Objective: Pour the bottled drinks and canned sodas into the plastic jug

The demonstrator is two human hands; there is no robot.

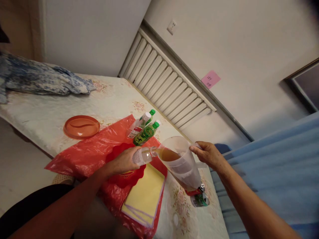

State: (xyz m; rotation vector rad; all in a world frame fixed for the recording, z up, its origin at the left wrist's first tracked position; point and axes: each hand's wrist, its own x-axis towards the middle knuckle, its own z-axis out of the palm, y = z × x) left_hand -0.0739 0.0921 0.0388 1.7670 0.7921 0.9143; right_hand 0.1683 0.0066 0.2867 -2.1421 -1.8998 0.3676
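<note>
My left hand [127, 161] is closed around a clear plastic bottle [144, 156] with a pale label. The bottle lies nearly level, its mouth at the rim of a translucent plastic pitcher [183, 171]. My right hand [205, 153] grips the pitcher's handle and holds it tilted toward the bottle. Brownish-yellow liquid [169, 154] shows inside the pitcher near the rim. Below my left hand lies a red scalloped tray [116, 152], partly hidden by the hand. A folded yellow cloth [146, 192] lies beside it on a red plastic sheet [82, 154].
Behind the bottle stand a green bottle [144, 134], a white-capped bottle [136, 127] and another green-capped one [152, 113]. Two cans, one green [199, 200], are by the pitcher's base. An orange lid [81, 127] lies left on the flowered tablecloth [112, 93]. A radiator [166, 79] lines the wall.
</note>
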